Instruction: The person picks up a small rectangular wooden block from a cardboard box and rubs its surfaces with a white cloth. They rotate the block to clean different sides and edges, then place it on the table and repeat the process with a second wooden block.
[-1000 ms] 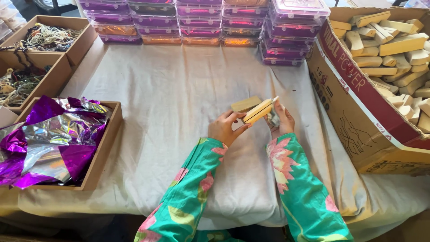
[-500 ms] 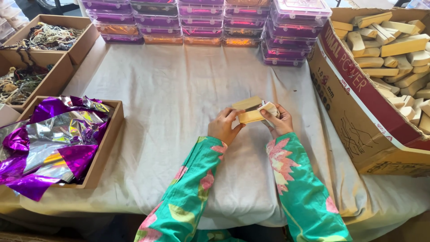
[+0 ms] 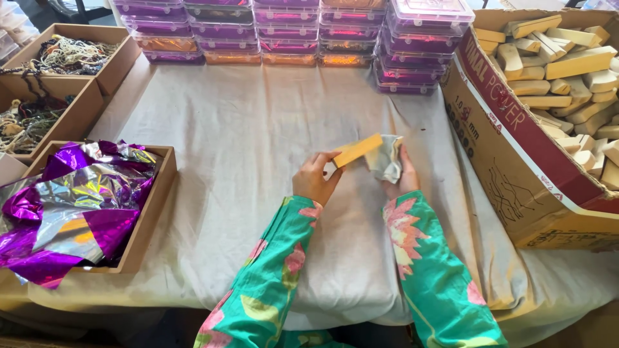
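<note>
Two hands: yours, both raised just above the middle of the cloth-covered table (image 3: 213, 148), close together.
Left hand (image 3: 316, 180): fingers closed round the near end of a flat orange-tan block (image 3: 358, 150); the block slants up toward the far right.
Right hand (image 3: 403, 177): fingers curled shut on a crumpled silvery wrapper (image 3: 385, 158), which touches the block's right end.
Sleeves: green with pink flowers, reaching in from the near edge.
Left side: your wooden tray (image 3: 155, 206) holds purple and silver foil (image 3: 64, 200); two brown boxes of tangled cords (image 3: 58, 58) sit beyond it.
Far edge: stacked clear containers with purple lids (image 3: 290, 32), well apart from your hands.
Right side: an open cardboard carton (image 3: 516, 161) filled with pale wooden blocks (image 3: 561, 64).
</note>
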